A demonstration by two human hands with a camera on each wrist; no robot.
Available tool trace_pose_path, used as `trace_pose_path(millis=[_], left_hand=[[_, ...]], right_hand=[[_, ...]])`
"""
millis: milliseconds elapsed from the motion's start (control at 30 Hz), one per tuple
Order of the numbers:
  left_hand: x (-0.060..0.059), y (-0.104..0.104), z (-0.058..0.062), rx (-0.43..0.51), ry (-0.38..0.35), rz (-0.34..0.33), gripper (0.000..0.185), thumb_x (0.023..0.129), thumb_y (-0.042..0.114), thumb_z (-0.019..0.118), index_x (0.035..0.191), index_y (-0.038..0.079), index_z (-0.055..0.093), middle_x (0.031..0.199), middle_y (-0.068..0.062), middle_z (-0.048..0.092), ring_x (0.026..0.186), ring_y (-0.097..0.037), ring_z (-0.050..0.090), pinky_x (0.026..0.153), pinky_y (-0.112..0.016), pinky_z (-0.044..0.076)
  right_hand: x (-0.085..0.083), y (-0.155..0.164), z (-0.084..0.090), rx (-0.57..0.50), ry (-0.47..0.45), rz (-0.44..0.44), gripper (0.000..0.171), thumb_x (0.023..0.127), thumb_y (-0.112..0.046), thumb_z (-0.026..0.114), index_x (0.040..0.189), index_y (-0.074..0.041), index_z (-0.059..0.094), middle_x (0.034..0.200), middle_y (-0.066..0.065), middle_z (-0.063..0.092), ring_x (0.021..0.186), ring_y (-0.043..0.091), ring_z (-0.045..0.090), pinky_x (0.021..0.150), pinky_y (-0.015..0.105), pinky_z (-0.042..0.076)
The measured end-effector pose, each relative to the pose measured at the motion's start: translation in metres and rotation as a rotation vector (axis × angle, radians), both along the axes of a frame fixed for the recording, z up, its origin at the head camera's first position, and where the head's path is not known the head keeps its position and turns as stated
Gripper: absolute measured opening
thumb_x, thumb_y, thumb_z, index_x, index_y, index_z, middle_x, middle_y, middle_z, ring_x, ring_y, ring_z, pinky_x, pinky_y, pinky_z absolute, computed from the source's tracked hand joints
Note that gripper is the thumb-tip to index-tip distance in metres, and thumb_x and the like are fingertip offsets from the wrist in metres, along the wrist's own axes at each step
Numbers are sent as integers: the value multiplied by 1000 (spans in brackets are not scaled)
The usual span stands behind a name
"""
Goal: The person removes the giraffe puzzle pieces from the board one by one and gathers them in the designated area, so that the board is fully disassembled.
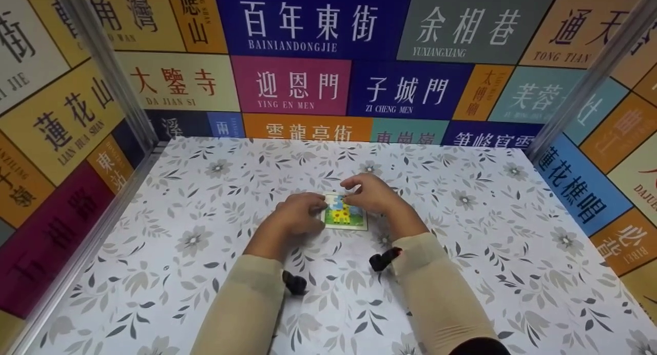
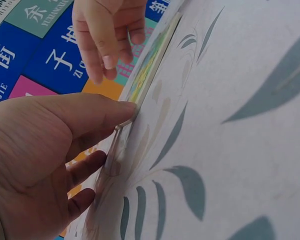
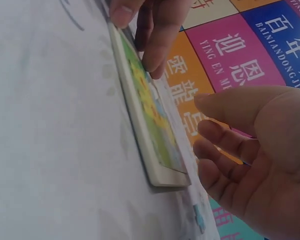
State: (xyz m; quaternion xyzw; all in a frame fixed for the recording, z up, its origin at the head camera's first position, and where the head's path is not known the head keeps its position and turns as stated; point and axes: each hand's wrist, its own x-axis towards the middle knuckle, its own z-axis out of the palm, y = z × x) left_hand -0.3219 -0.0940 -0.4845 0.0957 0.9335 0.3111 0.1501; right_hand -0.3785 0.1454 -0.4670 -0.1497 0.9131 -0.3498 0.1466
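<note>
One puzzle board [image 1: 340, 216], pale-rimmed, with one yellow giraffe on green, lies flat on worktop [image 1: 318, 324] between two hands

Left hand [image 1: 295, 215] holds board's left end, thumb at near left corner

Right hand [image 1: 377, 193] released, fingers loosely bent, just clear of board's far right side

One small blue piece [image 3: 199, 220] on worktop near board, beside right hand's fingertips in right wrist view

Two beige sleeves [image 1: 241, 301], two small black devices [image 1: 295, 283], one at each cuff

Signboard-patterned walls [image 1: 292, 85] behind and at both sides
</note>
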Motion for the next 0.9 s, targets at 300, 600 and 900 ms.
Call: trace_pose_path(millis=[300,600,900], left_hand=[[2,-1,0,30,-5,12,52,88,26,79,139,32,71,162,19,51,160,-27,35,131,-62,26],[1,-3,-2,-4,48,-43,52,91,29,78,142,27,70,163,14,52,160,-26,37,131,-64,23],[-1,-2,-2,-15,23,-33,51,91,29,79,142,30,70,164,16,51,161,-26,35,131,-63,25]], right_hand=[[0,-4,-12,69,-17,75,49,96,-20,80,143,-17,69,141,8,62,125,28,63,112,47,52],[7,-9,-14,107,5,168,48,99,-19,73,147,-15,66,146,12,49,127,32,58,114,50,49],[8,-11,-14,103,-12,119,45,97,-19,75,142,-18,69,143,10,49,126,30,57,114,48,48]])
